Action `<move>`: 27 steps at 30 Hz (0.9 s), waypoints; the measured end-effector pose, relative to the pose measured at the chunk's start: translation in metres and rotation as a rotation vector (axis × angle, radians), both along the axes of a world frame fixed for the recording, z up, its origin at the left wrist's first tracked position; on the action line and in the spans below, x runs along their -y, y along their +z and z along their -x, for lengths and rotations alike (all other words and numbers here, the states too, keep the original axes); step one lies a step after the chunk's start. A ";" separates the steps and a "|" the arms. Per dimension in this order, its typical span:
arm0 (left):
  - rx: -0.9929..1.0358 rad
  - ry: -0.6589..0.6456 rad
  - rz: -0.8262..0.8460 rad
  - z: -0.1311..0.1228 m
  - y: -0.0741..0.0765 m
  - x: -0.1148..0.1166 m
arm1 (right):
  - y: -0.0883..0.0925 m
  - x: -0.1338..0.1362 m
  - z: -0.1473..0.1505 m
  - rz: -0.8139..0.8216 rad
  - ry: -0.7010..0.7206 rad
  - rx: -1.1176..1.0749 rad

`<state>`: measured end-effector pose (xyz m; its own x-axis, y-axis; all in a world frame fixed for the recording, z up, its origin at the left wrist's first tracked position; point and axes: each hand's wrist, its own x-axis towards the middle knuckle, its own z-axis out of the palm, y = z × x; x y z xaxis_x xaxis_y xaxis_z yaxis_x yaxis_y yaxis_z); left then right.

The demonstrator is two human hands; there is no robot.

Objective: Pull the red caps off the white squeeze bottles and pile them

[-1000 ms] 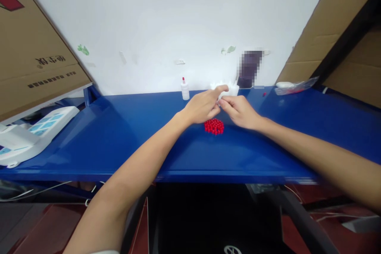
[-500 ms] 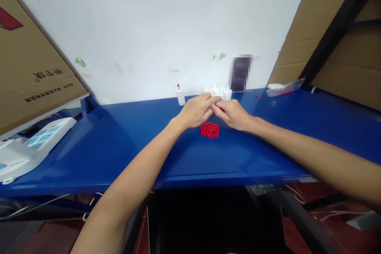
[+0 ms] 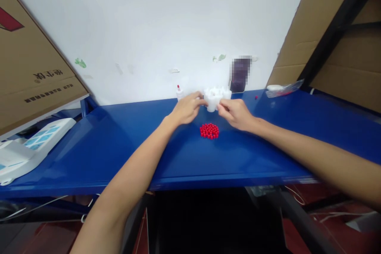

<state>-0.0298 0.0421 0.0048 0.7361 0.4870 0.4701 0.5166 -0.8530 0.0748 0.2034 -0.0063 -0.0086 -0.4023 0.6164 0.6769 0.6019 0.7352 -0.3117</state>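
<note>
Several small red caps [image 3: 209, 131] lie in a cluster on the blue table [image 3: 125, 135]. Behind them stands a group of white bottles [image 3: 216, 94]. My right hand [image 3: 236, 114] is closed at the group's right front, its thumb and finger pinched by a white bottle; what lies between the fingertips is too small to make out. Left of the group is my left hand [image 3: 188, 109], its thumb and forefinger apart and nothing seen between them. Partly hidden behind this hand stands a white bottle with a red tip [image 3: 179, 93].
A phone-like dark object [image 3: 239, 79], partly pixelated, leans on the white wall. A clear plastic bag [image 3: 285, 88] and one red cap [image 3: 256, 97] lie at the back right. The white and blue device [image 3: 41, 143] is at the left. Cardboard stands on both sides.
My hands were together in front of the white bottles and have parted. The left one has moved left and its fingers have opened; the right one has shifted slightly, still closed.
</note>
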 end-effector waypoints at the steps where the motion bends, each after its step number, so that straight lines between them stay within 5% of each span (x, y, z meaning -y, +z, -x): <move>1: -0.002 0.061 0.006 0.008 0.000 -0.003 | 0.003 0.001 -0.004 -0.018 -0.033 -0.017; 5: 0.065 0.157 0.014 0.022 0.000 -0.005 | 0.011 0.000 -0.016 0.000 -0.062 0.015; 11: -0.071 0.109 0.013 -0.005 -0.006 0.010 | 0.002 -0.012 -0.012 0.129 0.077 0.206; 27: -0.141 0.111 0.106 -0.002 -0.016 0.004 | -0.004 -0.008 -0.009 0.318 -0.033 0.261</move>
